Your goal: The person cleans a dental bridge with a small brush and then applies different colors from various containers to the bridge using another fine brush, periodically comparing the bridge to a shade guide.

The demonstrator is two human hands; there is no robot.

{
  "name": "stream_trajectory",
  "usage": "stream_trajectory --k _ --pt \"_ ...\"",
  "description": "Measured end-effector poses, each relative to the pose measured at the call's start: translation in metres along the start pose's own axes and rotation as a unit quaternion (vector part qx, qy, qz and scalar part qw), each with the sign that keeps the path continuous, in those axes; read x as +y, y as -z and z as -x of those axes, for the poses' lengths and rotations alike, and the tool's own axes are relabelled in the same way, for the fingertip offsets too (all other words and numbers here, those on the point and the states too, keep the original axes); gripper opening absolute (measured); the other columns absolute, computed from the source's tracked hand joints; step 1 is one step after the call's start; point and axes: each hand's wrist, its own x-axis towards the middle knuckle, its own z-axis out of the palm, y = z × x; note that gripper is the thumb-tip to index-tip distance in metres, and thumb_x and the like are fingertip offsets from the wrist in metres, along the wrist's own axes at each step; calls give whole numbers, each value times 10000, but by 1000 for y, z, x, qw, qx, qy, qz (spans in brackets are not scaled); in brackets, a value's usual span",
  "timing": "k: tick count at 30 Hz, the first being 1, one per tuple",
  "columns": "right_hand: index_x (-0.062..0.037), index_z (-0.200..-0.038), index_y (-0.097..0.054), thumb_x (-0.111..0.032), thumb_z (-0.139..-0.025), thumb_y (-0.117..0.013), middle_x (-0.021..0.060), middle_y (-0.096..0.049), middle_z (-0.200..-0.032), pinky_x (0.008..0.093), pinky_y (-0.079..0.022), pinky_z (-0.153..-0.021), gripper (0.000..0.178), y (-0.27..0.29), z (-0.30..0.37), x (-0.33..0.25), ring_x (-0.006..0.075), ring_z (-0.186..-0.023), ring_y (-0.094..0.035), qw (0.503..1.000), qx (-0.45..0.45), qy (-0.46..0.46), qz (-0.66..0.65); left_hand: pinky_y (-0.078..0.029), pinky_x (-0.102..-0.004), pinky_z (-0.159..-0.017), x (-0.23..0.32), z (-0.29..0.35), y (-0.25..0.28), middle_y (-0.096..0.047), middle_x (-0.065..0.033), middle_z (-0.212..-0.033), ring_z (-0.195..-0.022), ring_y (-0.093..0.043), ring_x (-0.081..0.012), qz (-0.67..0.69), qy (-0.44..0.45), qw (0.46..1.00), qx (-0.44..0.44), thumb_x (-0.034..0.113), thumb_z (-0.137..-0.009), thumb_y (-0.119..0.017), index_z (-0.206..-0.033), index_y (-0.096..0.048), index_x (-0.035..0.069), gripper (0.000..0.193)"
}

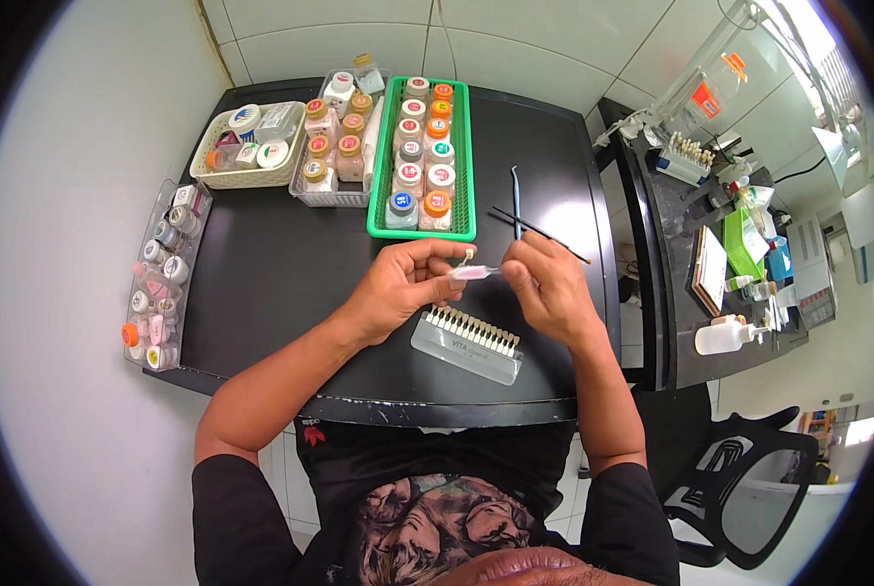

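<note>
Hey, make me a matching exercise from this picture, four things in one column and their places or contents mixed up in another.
1. small pinkish item
2. tooth shade guide
3. green basket
4. cream basket

A. near the far left corner of the table
B. at the fingertips of the left hand
C. holds two columns of capped jars
D. by the table's near edge

Pairs: 1-B, 2-D, 3-C, 4-A

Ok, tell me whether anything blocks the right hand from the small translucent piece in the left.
Nothing visible does. The left hand holds the small translucent piece, and the right hand is right at its narrow end; whether they touch is hard to tell. The shade guide lies nearer the body, off that line.
</note>
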Motion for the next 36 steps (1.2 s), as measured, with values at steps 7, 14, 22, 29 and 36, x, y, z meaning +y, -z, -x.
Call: stream_trajectory --k 7,14,22,29,36 --pt "-86 -852 -664 -315 -1055 -723 98 -538 -768 471 -444 -647 312 4 0 -5 339 -694 -588 991 92 9 94 -625 -272 -874 5 1 -3 -772 -40 -1026 -932 -732 -101 -46 4 999 11 74 -1042 -787 -1452 -679 -7 431" --pt "-98 -837 -673 -336 -1034 -751 80 -538 -775 438 -440 -678 318 4 1 -11 313 -705 -584 984 87 29 152 -611 -264 -861 3 3 -7 -756 -16 -997 -929 -718 -87 -47 2 999 4 85 -1053 -775 -1447 -694 18 408" --pt "-103 -824 -683 -311 -1016 -772 66 -533 -760 447 -436 -679 297 0 -1 -10 300 -708 -588 982 96 30 157 -596 -260 -856 2 -2 -2 -733 0 -980 -913 -699 -79 -47 -1 999 -2 74 -1048 -773 -1460 -686 20 424" --pt "-92 -886 -746 -180 -934 -827 67 -621 -829 421 -450 -651 129 10 -2 5 282 -693 -598 987 140 -18 79 -579 -241 -839 7 2 -5 -741 1 -992 -898 -694 -73 -52 7 998 -17 89 -1055 -770 -1472 -680 22 432" --pt "-135 -1032 -839 49 -738 -797 21 -583 -820 387 -467 -671 349 -6 0 4 229 -723 -590 987 45 142 -60 -553 -240 -829 3 4 -4 -730 -6 -1045 -938 -679 -63 -42 18 994 -100 94 -1087 -739 -1510 -659 16 438"
